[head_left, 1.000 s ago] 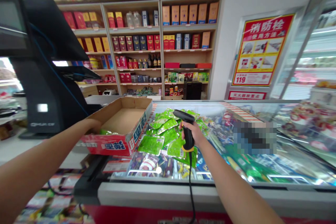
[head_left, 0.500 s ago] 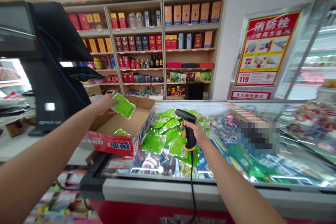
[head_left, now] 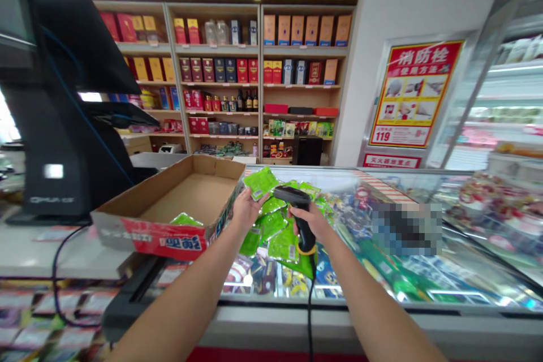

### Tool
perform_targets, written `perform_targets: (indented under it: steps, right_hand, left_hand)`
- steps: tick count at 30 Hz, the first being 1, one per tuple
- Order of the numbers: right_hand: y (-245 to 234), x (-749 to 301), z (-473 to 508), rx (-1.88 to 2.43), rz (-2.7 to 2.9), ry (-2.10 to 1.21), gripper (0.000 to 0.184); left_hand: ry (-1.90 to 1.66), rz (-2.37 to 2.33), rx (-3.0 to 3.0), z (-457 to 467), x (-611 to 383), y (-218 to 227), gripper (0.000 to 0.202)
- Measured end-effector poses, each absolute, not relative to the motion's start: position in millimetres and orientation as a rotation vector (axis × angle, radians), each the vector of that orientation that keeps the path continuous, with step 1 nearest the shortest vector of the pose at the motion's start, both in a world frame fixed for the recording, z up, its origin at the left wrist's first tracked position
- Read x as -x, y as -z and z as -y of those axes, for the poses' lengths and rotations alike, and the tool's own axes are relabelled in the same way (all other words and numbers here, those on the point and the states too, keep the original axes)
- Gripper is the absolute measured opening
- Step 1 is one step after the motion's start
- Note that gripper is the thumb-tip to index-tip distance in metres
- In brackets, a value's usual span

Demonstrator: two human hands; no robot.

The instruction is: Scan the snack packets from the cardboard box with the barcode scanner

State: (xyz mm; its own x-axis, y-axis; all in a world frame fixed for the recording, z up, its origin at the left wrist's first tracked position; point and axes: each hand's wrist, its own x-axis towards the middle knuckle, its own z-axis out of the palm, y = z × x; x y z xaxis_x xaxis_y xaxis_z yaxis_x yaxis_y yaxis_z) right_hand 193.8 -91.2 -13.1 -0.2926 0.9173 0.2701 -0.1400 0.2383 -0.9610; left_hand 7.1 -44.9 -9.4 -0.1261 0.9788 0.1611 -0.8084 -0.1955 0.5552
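Observation:
My left hand is closed on the edge of a green packet, lifted over the pile with a barcode facing up. My right hand wraps round the handle of a black barcode scanner, whose head points left toward that packet. Beneath both hands, several more green packets lie heaped on the glass top of a freezer. Left of the pile stands an open cardboard box with a red front; one green packet shows inside, near its front wall.
A black checkout terminal stands on the white counter at left. The scanner's cable hangs over the freezer's front edge. Shelves of boxes and bottles line the back wall. Wrapped goods show through the glass.
My left hand has moved right with a green packet, from above the cardboard box to the pile beside the scanner. My right hand keeps its hold on the scanner. The view has shifted slightly.

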Motion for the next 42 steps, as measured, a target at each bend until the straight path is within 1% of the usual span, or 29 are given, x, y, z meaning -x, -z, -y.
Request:
perform_targets:
  steps: [3, 7, 14, 21, 26, 34, 38, 42]
  right_hand:
    - [13, -194, 92, 0.867, 1.587, -1.275, 0.027]
    - [15, -195, 89, 0.921, 1.591, -1.27, 0.028]
    - [18, -193, 90, 0.87, 1.586, -1.356, 0.026]
    - [18, -193, 91, 0.905, 1.609, -1.366, 0.027]
    - [17, -192, 92, 0.905, 1.578, -1.373, 0.027]
    - [17, -193, 87, 0.855, 1.415, -1.284, 0.029]
    - [15, -194, 86, 0.829, 1.334, -1.258, 0.029]
    - [13, -192, 89, 0.801, 1.322, -1.253, 0.028]
  left_hand:
    - [-1.62, -0.366, -0.63, 39, -4, 21, 0.015]
    - [-1.586, -0.358, -0.73, 38, -2, 28, 0.009]
    - [-1.624, -0.407, -0.811, 37, -9, 32, 0.012]
    - [-1.635, -0.402, -0.864, 37, -11, 33, 0.018]
    - [-1.636, -0.41, -0.845, 37, -11, 33, 0.016]
    - [-1.717, -0.391, -0.822, 27, -4, 34, 0.018]
    - [-1.719, -0.461, -0.848, 20, 1, 39, 0.021]
    - [-1.772, -0.641, -1.047, 18, 6, 40, 0.028]
